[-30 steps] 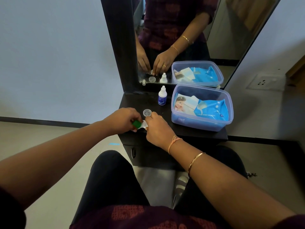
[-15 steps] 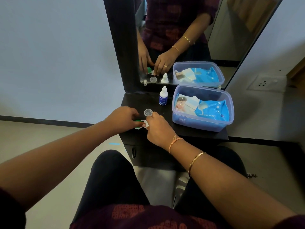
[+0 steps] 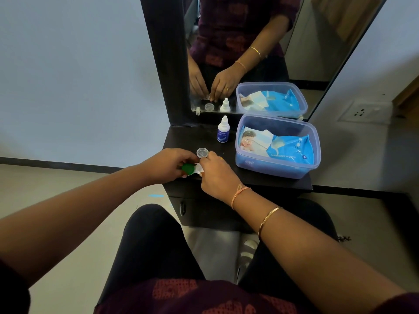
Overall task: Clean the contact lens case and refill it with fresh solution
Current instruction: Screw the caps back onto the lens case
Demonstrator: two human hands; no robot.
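On my feed, a translucent blue tub (image 3: 272, 167) sits centre right on a dark vanity top (image 3: 179, 139), its far side close to the mirror (image 3: 317, 41). A blue pack of baby wipes (image 3: 288, 148) lies inside it. The dark-framed mirror fills the upper middle and shows the tub again. A white wall socket (image 3: 365, 112) sits toward the right edge. Lower centre, a small drawer handle (image 3: 182, 208) — and a blue floor mark (image 3: 156, 195) left of it.
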